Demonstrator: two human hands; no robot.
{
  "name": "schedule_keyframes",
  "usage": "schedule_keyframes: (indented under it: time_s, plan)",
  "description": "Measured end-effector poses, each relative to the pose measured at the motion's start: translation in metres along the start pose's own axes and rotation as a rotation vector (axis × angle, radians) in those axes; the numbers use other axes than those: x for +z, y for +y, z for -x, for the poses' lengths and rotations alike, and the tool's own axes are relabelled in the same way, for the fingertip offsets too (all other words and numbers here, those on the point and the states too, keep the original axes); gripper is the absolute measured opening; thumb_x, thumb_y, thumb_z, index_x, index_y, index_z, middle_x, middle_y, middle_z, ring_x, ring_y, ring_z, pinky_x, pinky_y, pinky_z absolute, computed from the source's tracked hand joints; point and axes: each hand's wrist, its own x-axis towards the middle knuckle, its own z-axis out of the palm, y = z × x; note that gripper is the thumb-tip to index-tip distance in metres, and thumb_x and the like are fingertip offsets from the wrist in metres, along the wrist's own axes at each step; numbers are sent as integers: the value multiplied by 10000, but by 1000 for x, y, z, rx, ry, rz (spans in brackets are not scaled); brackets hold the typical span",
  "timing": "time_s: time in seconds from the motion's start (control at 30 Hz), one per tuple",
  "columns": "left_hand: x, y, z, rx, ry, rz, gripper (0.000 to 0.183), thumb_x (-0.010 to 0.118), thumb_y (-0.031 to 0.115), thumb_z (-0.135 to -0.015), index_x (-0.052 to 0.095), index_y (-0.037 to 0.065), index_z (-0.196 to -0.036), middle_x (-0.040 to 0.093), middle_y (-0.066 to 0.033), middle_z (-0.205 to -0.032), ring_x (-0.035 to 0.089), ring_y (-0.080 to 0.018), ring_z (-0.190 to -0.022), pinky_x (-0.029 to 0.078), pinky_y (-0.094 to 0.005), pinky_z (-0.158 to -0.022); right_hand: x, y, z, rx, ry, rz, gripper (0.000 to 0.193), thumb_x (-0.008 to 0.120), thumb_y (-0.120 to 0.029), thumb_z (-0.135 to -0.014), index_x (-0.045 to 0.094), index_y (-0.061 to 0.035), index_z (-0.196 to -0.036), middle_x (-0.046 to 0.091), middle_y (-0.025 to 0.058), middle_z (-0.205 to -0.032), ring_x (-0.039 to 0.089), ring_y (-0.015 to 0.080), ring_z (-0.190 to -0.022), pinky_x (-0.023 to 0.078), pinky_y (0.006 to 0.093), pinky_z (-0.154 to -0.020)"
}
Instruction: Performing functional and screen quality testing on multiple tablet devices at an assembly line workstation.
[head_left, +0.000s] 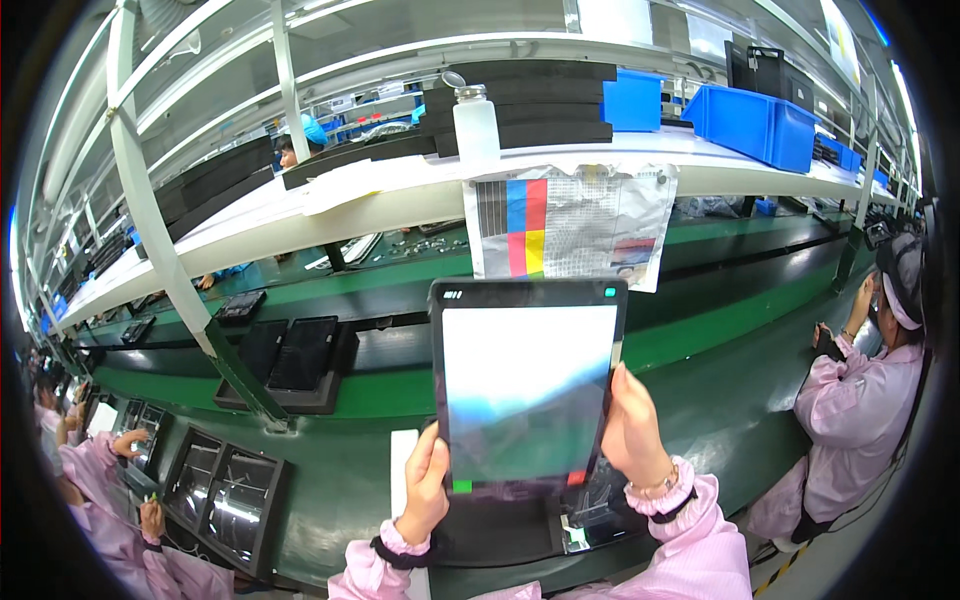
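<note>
A black-framed tablet (530, 390) with a lit screen stands upright between my hands, above the green bench. Its screen is white at the top and blurs into blue and green lower down, with small coloured patches at the corners. My left hand (424, 488) grips the lower left edge, thumb toward the front. On the right edge, my right hand (636, 425) is closed round the side; the fingers behind the tablet are hidden. Right behind the tablet's top hangs a printed sheet (572, 225) with colour blocks. Below it lies a dark tray (500, 535), partly covered by the tablet.
A black divided tray (225, 497) sits on the bench at left, near a co-worker in pink (110, 500). Another co-worker (860, 400) works at right. On the shelf stand a white bottle (476, 125) and blue bins (755, 125). A metal post (170, 250) rises at left.
</note>
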Motion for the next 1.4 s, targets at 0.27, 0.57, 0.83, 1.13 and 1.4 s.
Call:
schedule_keyframes:
  time_s: [0.27,0.57,0.83,1.13,1.4]
  plan:
    - [19,-17,-64,-70,-295,-260,485,385,247,-994,242,21,-1399,484,-87,-1218,438,-133,-1145,425,-265,-896,-33,-9,-84,-133,40,176,356,428,-293,-981,570,22,-1066,625,54,-984,577,117,-890,448,258,-802]
    - [14,-32,-69,-174,-434,-143,564,466,92,-943,144,69,-1405,481,-182,-1257,660,-282,-885,549,-278,-633,-54,6,-111,-185,-40,169,370,434,-285,-976,559,32,-1120,612,74,-1087,569,139,-977,428,283,-873]
    - [16,-30,-71,-222,-439,-150,508,458,87,-945,188,58,-1375,496,-179,-1243,666,-279,-863,548,-276,-633,-46,2,-111,-125,49,192,383,428,-299,-980,571,44,-1072,624,71,-1018,574,116,-907,444,264,-821]
    - [15,-33,-66,-165,-398,-160,487,498,105,-937,248,43,-1351,501,-116,-1225,621,-179,-905,536,-257,-678,-42,3,-103,-124,41,174,359,428,-285,-982,580,32,-1056,629,55,-980,577,105,-870,449,253,-793]
    - [20,-16,-61,-5,-278,-186,339,542,128,-931,449,-7,-1228,581,-26,-1060,520,-58,-957,416,-210,-827,-35,2,-59,-148,63,125,305,433,-231,-983,587,27,-1033,628,60,-983,585,120,-890,453,254,-801]
